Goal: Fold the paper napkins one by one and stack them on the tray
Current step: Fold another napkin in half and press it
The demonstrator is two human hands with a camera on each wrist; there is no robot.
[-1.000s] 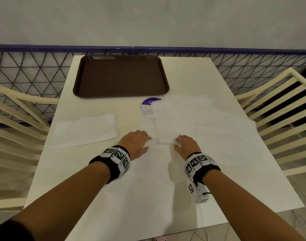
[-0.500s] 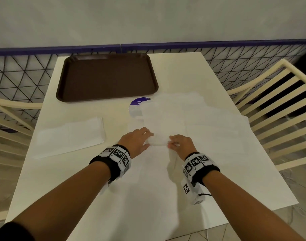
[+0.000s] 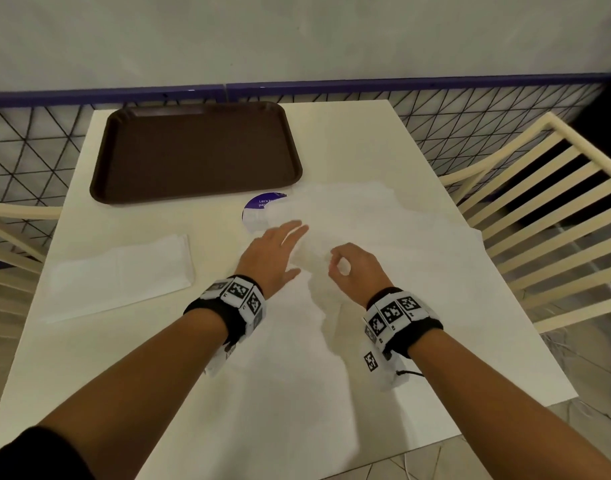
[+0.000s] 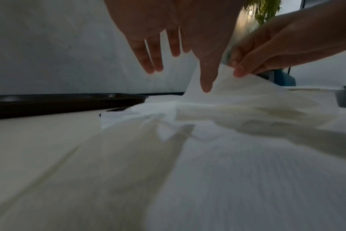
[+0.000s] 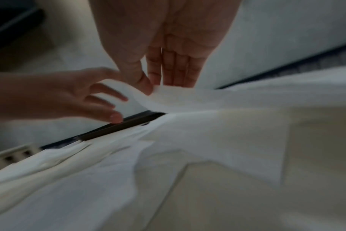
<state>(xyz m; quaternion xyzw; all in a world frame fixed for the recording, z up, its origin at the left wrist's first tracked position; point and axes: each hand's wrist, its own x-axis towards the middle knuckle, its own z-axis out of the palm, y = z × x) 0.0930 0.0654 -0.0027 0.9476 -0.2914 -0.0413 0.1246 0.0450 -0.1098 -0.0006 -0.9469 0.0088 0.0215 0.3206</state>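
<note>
Several white paper napkins [image 3: 383, 237] lie spread and overlapping across the middle and right of the cream table. My right hand [image 3: 345, 268] pinches the near corner of one napkin [image 5: 174, 96] between thumb and fingers and holds it lifted off the pile. My left hand [image 3: 280, 247] hovers just left of it with fingers straight and spread, holding nothing [image 4: 168, 54]. A folded napkin [image 3: 124, 271] lies flat at the table's left. The dark brown tray [image 3: 193, 150] sits at the far left with nothing on it.
A round purple sticker [image 3: 259, 209] shows between the tray and the napkins. Cream slatted chairs [image 3: 539, 220] stand on both sides of the table. A black mesh railing [image 3: 470, 116] with a purple rail runs behind the table [image 3: 349, 143].
My right hand has lifted the pinched napkin corner off the pile. My left hand has come off the napkin and stretched forward with its fingers spread.
</note>
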